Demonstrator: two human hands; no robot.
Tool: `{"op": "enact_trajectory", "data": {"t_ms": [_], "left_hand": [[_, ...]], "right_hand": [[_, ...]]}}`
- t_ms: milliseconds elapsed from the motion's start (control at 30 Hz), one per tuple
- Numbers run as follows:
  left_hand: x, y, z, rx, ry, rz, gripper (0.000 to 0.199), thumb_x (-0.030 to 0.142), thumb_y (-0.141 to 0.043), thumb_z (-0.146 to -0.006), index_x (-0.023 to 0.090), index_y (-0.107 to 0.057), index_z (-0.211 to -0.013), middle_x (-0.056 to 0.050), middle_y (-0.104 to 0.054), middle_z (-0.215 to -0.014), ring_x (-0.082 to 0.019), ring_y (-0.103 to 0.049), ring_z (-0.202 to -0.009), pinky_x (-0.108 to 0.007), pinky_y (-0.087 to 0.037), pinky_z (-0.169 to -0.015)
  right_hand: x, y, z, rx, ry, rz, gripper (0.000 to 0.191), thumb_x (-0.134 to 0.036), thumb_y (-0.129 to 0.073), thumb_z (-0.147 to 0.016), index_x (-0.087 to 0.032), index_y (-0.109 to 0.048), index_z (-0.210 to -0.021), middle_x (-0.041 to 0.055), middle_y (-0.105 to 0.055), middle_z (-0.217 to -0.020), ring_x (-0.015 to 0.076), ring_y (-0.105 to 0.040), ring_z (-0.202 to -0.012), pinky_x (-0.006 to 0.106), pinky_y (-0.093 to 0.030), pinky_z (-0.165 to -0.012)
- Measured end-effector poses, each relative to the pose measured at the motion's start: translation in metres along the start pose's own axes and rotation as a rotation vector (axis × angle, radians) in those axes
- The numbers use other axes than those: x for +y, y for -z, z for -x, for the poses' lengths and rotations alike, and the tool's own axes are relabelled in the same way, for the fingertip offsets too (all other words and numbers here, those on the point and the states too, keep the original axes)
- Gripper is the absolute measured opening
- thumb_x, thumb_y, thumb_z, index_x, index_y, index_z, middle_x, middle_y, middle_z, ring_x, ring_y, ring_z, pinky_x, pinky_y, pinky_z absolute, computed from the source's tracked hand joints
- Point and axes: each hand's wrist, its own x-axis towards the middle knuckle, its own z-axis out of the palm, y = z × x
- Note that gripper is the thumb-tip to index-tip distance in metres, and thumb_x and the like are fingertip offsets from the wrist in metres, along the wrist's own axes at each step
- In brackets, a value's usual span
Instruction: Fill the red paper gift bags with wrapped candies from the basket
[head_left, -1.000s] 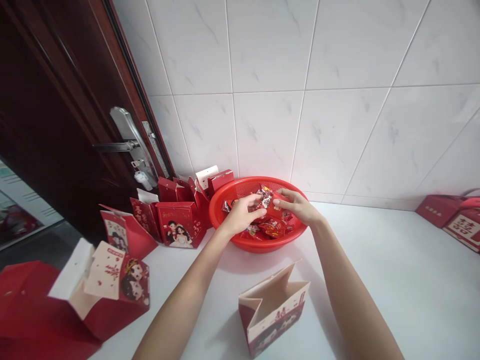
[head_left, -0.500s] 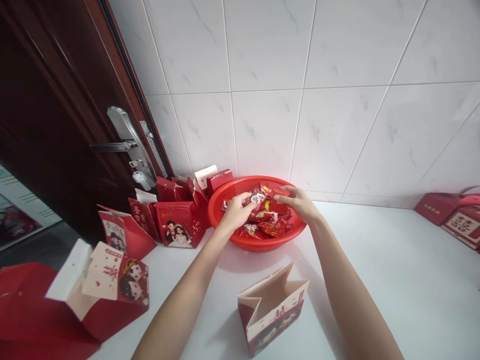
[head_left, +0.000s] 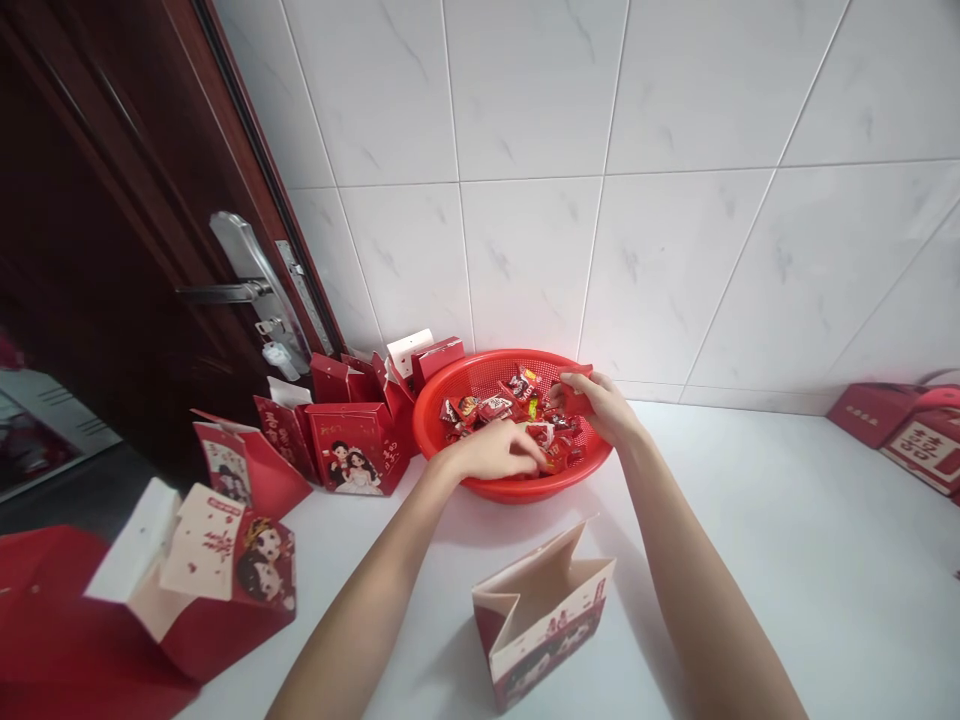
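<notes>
Left hand: your left hand (head_left: 495,450) is curled down into the wrapped sweets (head_left: 495,407), fingers half closed; you can't tell whether it has hold of one.
Right hand: your right hand (head_left: 604,408) is pinching a small red packet (head_left: 576,392) between thumb and fingers, at the basket's right rim.
Basket: the red plastic basket (head_left: 424,415) stands at the back edge of the white countertop (head_left: 750,560), against the tiled wall (head_left: 675,250).
Writing: the red gift box (head_left: 911,445) at the countertop's right corner shows a double-happiness 囍; the cartoon-couple box (head_left: 356,450) carries small script you can't read.

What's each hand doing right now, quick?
Left hand: fingers down among the wrapped sweets in the red plastic basket; cannot tell if it grips any.
Right hand: closed, holding a small red packet.
</notes>
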Motion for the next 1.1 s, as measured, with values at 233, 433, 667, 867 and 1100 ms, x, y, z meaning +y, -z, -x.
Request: {"op": "enact_trajectory", "data": {"t_ms": [233, 433, 667, 867, 1100], "left_hand": [[0.01, 0.0, 0.001, -0.236, 0.137, -0.125, 0.055, 0.024, -0.059, -0.084, 0.03, -0.066, -0.139, 0.001, -0.066, -0.141, -0.024, -0.062, -0.129, -0.027, -0.045, -0.107], [0.012, -0.003, 0.0, -0.214, 0.217, -0.202, 0.055, 0.032, -0.058, -0.087, 0.028, -0.063, -0.142, -0.003, -0.062, -0.147, -0.029, -0.058, -0.134, -0.034, -0.043, -0.112], [0.004, -0.007, -0.005, -0.168, 0.271, -0.237, 0.055, 0.034, -0.063, -0.084, 0.022, -0.066, -0.137, -0.009, -0.056, -0.153, -0.033, -0.054, -0.138, -0.038, -0.039, -0.115], [0.007, -0.005, -0.003, -0.02, 0.36, -0.397, 0.062, 0.033, -0.074, -0.076, 0.024, -0.065, -0.136, -0.011, -0.04, -0.164, -0.038, -0.036, -0.151, -0.05, -0.024, -0.123], [0.029, -0.005, -0.014, -0.177, 0.338, -0.6, 0.037, 0.023, -0.068, -0.08, 0.015, -0.075, -0.116, -0.022, -0.068, -0.132, -0.039, -0.058, -0.13, -0.048, -0.041, -0.111]], "right_hand": [[0.004, -0.002, 0.003, -0.066, -0.056, 0.301, 0.025, -0.041, -0.073, -0.073, -0.02, -0.06, -0.078, 0.0016, -0.069, -0.071, 0.0141, -0.057, -0.055, 0.029, -0.047, -0.055], [0.016, 0.001, -0.005, -0.116, -0.112, 0.801, 0.03, -0.026, -0.083, -0.057, -0.021, -0.067, -0.082, -0.0007, -0.067, -0.075, 0.0208, -0.063, -0.074, 0.028, -0.045, -0.062], [0.021, -0.002, -0.007, -0.021, -0.077, 1.032, 0.026, -0.011, -0.077, -0.054, -0.022, -0.066, -0.074, 0.0054, -0.07, -0.078, 0.0289, -0.066, -0.081, 0.032, -0.046, -0.065], [0.024, 0.004, -0.012, 0.207, 0.021, 0.719, 0.014, -0.018, -0.066, -0.068, -0.023, -0.061, -0.081, 0.0025, -0.073, -0.083, 0.0246, -0.07, -0.081, 0.033, -0.054, -0.071], [0.028, 0.008, -0.021, 0.348, 0.082, 0.355, 0.019, -0.024, -0.067, -0.064, -0.022, -0.062, -0.083, 0.0029, -0.075, -0.084, 0.026, -0.072, -0.086, 0.041, -0.056, -0.083]]}}
